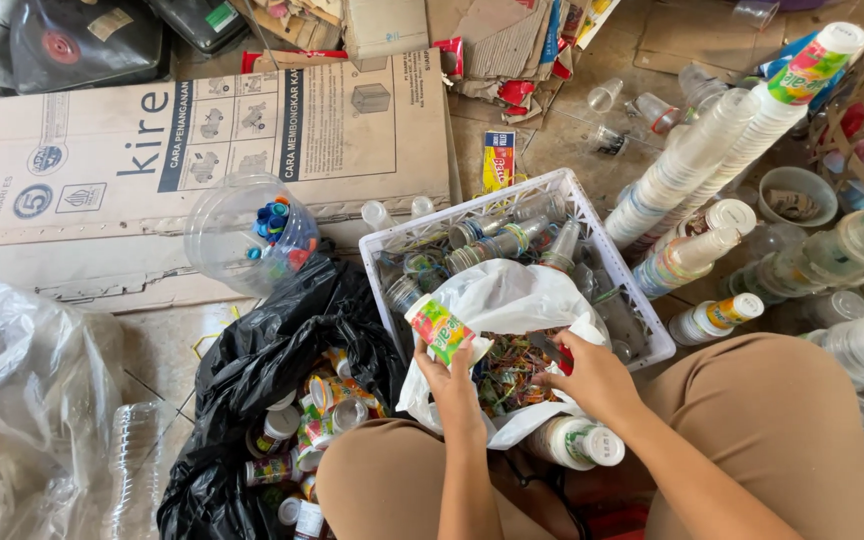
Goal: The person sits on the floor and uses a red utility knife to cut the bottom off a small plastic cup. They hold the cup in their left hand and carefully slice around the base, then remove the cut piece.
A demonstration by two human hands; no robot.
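Observation:
My left hand [449, 382] grips a small plastic cup with a colourful printed label [438, 328], held tilted over a white plastic bag [508, 296]. My right hand [592, 374] reaches into that bag, its fingers closed around something small and dark among peeled labels and scraps [505, 377]; what it pinches is not clear. The bag rests against a white plastic crate [636, 303] filled with clear cups. A stack of labelled cups [574, 443] lies on its side just below my right hand, between my knees.
A black bag [252, 380] of labelled cups lies at the left. A clear round tub of coloured caps [250, 234] sits by a large flattened cardboard box [152, 150]. Long stacks of nested cups [712, 150] lie at the right. A clear bag [22, 400] fills the lower left.

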